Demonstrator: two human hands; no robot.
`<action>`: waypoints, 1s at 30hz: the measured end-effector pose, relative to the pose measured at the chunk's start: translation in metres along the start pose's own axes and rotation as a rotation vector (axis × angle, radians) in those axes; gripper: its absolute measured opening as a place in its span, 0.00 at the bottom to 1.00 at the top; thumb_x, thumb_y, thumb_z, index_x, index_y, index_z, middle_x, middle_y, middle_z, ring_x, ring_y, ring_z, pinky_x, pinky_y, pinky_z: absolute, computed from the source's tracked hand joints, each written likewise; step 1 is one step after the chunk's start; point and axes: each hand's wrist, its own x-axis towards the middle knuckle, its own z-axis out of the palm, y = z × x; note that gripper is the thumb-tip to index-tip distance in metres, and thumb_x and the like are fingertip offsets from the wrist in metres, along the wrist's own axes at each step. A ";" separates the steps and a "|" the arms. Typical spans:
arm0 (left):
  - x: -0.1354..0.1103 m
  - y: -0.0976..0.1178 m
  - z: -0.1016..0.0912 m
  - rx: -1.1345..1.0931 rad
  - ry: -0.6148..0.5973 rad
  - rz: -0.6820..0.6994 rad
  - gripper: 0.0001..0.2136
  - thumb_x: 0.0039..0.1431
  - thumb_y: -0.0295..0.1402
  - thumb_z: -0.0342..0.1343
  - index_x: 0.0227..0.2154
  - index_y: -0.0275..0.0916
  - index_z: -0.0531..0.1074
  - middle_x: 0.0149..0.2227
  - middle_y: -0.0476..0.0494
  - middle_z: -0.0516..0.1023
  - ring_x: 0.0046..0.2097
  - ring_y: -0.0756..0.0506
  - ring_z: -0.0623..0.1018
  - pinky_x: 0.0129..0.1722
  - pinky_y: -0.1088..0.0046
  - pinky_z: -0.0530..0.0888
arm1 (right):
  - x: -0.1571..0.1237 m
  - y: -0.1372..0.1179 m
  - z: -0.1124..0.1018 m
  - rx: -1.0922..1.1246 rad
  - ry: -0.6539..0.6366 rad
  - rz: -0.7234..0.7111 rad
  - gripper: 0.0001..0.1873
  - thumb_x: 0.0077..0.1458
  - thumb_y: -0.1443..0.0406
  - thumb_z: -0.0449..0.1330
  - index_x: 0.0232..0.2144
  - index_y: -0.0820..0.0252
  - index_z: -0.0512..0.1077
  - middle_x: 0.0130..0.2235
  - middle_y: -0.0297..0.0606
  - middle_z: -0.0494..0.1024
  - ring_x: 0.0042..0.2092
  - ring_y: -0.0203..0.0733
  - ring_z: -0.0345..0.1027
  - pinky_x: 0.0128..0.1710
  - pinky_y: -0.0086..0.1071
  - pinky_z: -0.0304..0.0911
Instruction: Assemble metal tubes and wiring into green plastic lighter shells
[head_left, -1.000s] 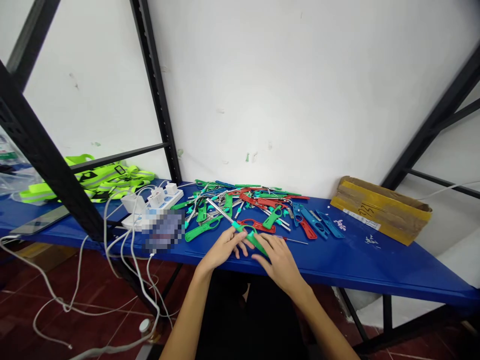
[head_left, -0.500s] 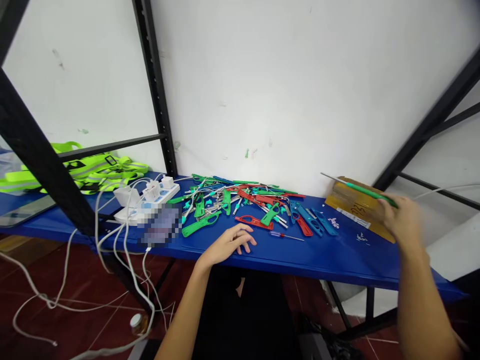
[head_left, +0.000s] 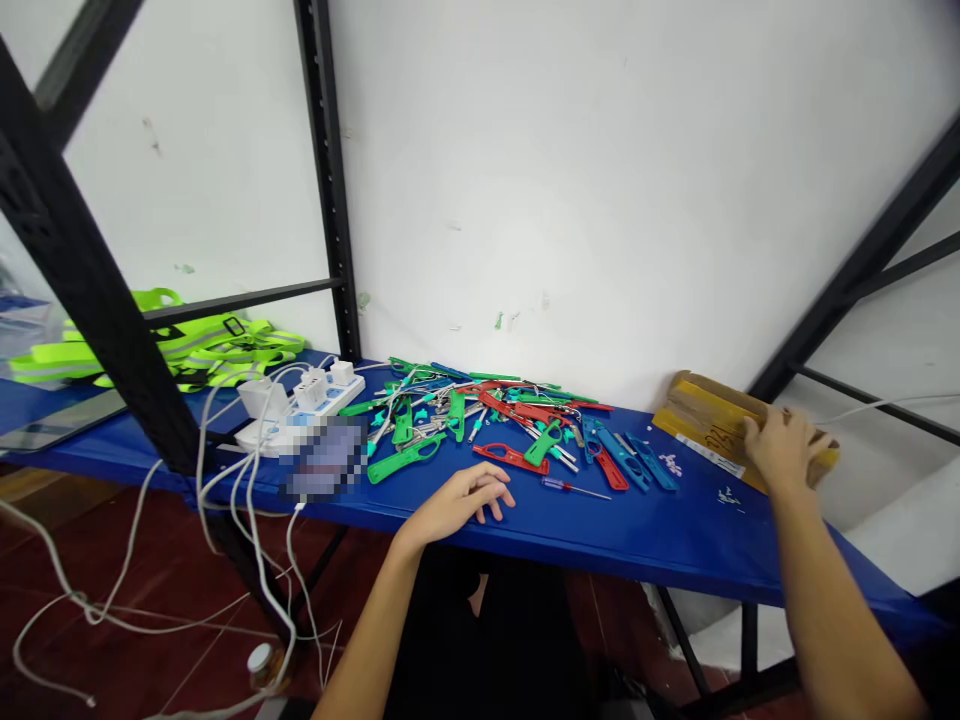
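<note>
My left hand [head_left: 469, 500] rests at the table's front edge, its fingers loosely bent and apart, holding nothing. Nearest to it are a red lighter half-shell [head_left: 510, 456] and a small screwdriver [head_left: 574, 488] with a purple handle. At the right end, my right hand [head_left: 784, 447] lies over a taped cardboard box [head_left: 709, 425], thumb and fingers spread against it. No green stick lighter shows in that hand; the box's inside is hidden. Behind my left hand spreads a pile of green, red and blue lighter casings, metal tubes and wires, including a green half-shell [head_left: 405, 458].
Small pinkish bits [head_left: 671, 464] and white bits [head_left: 727, 497] lie before the box. At left are a white power strip [head_left: 300, 420] with chargers and cables, a blurred-out phone [head_left: 330, 460], and neon-yellow straps [head_left: 187, 345]. Black shelf posts [head_left: 330, 180] frame the blue table [head_left: 622, 530].
My right hand has moved down onto the box, and the green stick lighter it held is out of sight. My left hand has stayed in place. The view has shifted slightly.
</note>
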 end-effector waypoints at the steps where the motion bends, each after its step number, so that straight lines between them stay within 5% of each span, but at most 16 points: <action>1: 0.000 0.001 0.000 0.000 -0.001 -0.003 0.19 0.72 0.52 0.59 0.50 0.40 0.75 0.46 0.37 0.88 0.38 0.45 0.85 0.33 0.73 0.76 | -0.014 -0.018 0.009 0.007 0.032 0.036 0.23 0.73 0.54 0.63 0.64 0.57 0.73 0.69 0.50 0.71 0.66 0.59 0.69 0.65 0.61 0.68; 4: 0.000 0.002 0.000 0.007 -0.006 -0.011 0.19 0.72 0.52 0.59 0.49 0.40 0.76 0.46 0.37 0.88 0.38 0.45 0.85 0.34 0.73 0.76 | -0.055 -0.081 0.034 0.094 -0.041 -0.017 0.21 0.74 0.58 0.57 0.59 0.67 0.76 0.66 0.65 0.72 0.69 0.71 0.64 0.66 0.74 0.59; 6: 0.000 0.002 0.000 0.019 -0.004 -0.015 0.19 0.72 0.51 0.60 0.49 0.40 0.76 0.46 0.37 0.88 0.38 0.45 0.85 0.34 0.73 0.76 | -0.074 -0.126 0.046 0.198 -0.187 -0.162 0.21 0.74 0.57 0.56 0.54 0.66 0.80 0.65 0.67 0.74 0.68 0.71 0.66 0.65 0.71 0.62; 9: -0.001 0.002 0.000 0.056 0.022 -0.014 0.19 0.72 0.52 0.59 0.49 0.40 0.77 0.46 0.37 0.88 0.40 0.43 0.85 0.34 0.72 0.76 | -0.087 -0.190 0.057 0.372 -0.382 -0.377 0.19 0.75 0.56 0.56 0.55 0.59 0.81 0.67 0.58 0.75 0.68 0.63 0.67 0.67 0.64 0.63; 12: -0.001 0.003 0.000 0.122 0.096 0.008 0.19 0.73 0.53 0.59 0.49 0.41 0.78 0.49 0.38 0.88 0.48 0.40 0.85 0.45 0.67 0.79 | -0.087 -0.246 0.065 0.534 -0.572 -0.578 0.15 0.75 0.56 0.58 0.51 0.52 0.82 0.60 0.47 0.82 0.62 0.53 0.75 0.64 0.54 0.70; 17: 0.001 0.001 -0.001 0.211 0.171 0.036 0.18 0.73 0.51 0.59 0.48 0.42 0.81 0.51 0.40 0.88 0.56 0.38 0.84 0.60 0.62 0.76 | -0.097 -0.311 0.079 0.622 -0.770 -0.742 0.20 0.71 0.51 0.66 0.55 0.59 0.78 0.56 0.43 0.82 0.56 0.50 0.78 0.60 0.53 0.73; 21: 0.004 -0.003 -0.002 0.267 0.207 0.039 0.16 0.73 0.49 0.58 0.48 0.42 0.82 0.51 0.41 0.87 0.54 0.39 0.84 0.59 0.64 0.77 | -0.109 -0.323 0.087 0.581 -0.808 -0.697 0.19 0.72 0.55 0.65 0.58 0.58 0.76 0.59 0.45 0.80 0.56 0.50 0.77 0.58 0.52 0.75; 30: 0.015 -0.022 -0.009 0.546 0.407 0.104 0.09 0.75 0.39 0.60 0.50 0.43 0.80 0.64 0.38 0.79 0.67 0.38 0.76 0.70 0.55 0.71 | -0.095 -0.271 0.099 0.524 -0.847 -0.485 0.22 0.72 0.55 0.66 0.61 0.58 0.75 0.60 0.46 0.78 0.56 0.50 0.78 0.55 0.51 0.77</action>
